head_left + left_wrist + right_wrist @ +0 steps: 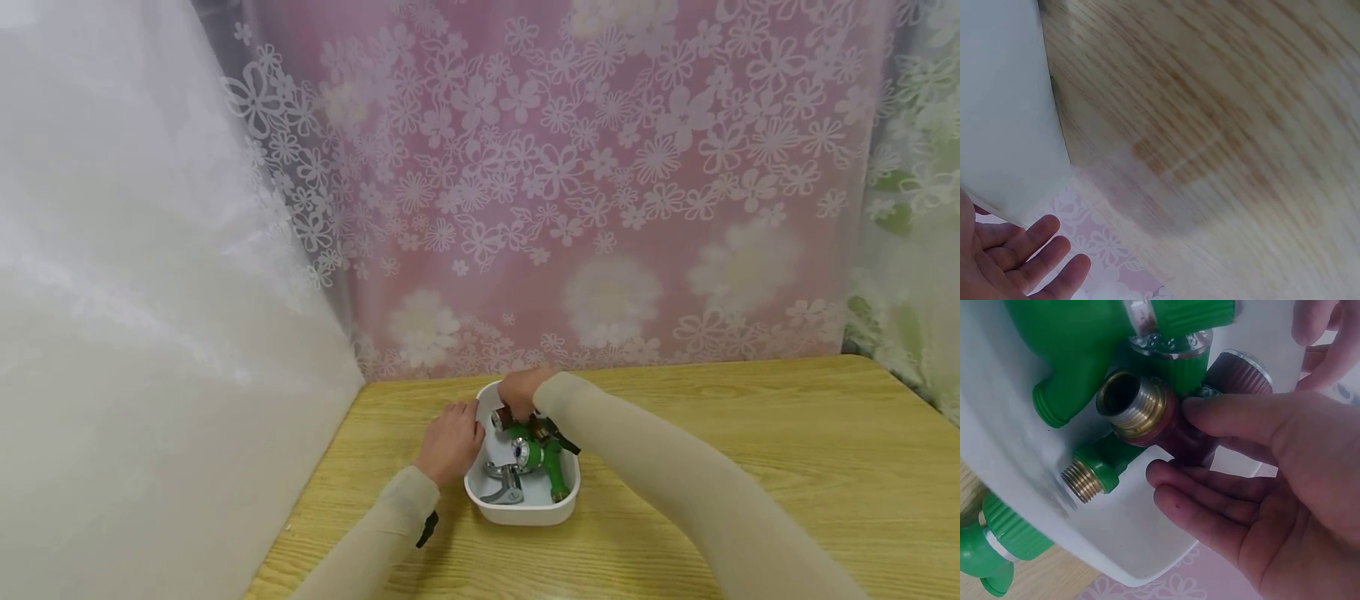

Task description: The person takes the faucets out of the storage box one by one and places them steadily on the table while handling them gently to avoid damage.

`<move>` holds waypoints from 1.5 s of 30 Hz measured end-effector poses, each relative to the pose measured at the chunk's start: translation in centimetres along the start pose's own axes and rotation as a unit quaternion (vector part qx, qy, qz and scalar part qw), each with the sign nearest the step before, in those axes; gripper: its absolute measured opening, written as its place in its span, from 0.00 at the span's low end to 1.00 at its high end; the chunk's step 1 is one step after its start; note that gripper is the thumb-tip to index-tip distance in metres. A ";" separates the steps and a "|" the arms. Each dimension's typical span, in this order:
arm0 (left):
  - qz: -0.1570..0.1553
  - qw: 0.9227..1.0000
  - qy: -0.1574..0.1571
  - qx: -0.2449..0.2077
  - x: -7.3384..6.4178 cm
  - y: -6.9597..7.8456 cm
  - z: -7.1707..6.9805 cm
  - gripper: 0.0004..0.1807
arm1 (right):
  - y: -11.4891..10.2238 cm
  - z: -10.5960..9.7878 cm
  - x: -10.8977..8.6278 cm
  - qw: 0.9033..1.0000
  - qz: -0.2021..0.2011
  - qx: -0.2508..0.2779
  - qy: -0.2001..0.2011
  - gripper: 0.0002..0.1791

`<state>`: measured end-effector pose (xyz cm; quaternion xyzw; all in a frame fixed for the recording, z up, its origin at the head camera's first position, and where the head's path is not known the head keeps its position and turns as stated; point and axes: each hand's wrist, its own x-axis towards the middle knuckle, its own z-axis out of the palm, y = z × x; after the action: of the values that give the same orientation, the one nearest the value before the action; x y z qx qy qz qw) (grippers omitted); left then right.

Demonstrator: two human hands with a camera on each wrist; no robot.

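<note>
A white oval tub (525, 514) stands on the table with several hose spray nozzles inside. My left hand (450, 442) holds the tub's left rim, thumb on the inner side; in the left wrist view its fingers (1038, 256) are slightly bent beside the white wall. My right hand (527, 392) reaches into the far end and grips a dark red-brown spray nozzle (1191, 437) with a brass threaded end between thumb and fingers. Nearer in the tub lie a green spray nozzle (553, 471) and a grey metallic one (508, 487). The right sleeve hides part of the tub.
In the right wrist view, another green nozzle (1013, 531) shows beyond the tub's rim, over the wood-grain table (712, 500). A pink flowered curtain (570, 208) hangs behind the table; a whitish sheet (150, 292) hangs along the left.
</note>
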<state>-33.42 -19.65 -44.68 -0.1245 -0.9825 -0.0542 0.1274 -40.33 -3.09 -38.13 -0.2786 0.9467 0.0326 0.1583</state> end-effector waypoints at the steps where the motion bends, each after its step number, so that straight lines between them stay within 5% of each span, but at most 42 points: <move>1: 0.001 1.000 0.001 -0.001 0.0 0.0 0.0 0.23 | 0.0 0.0 0.0 1.000 -0.001 -0.002 -0.001 0.06; 19: 0.014 1.000 0.015 -0.001 0.0 0.0 0.3 0.23 | 0.8 0.1 -0.4 0.999 -0.043 0.002 0.015 0.08; 31: 0.009 1.000 0.005 -0.001 -0.1 0.2 0.0 0.23 | 1.4 -1.4 -3.5 0.994 -0.102 -0.020 0.029 0.09; 45: 0.007 1.000 -0.002 -0.004 -0.1 0.2 0.1 0.24 | 3.9 -1.3 -7.2 0.996 -0.089 -0.012 0.022 0.09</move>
<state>-33.34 -19.49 -44.75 -0.1316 -0.9816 -0.0570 0.1257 -37.10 3.68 -34.70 -0.3644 0.9210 0.0230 0.1360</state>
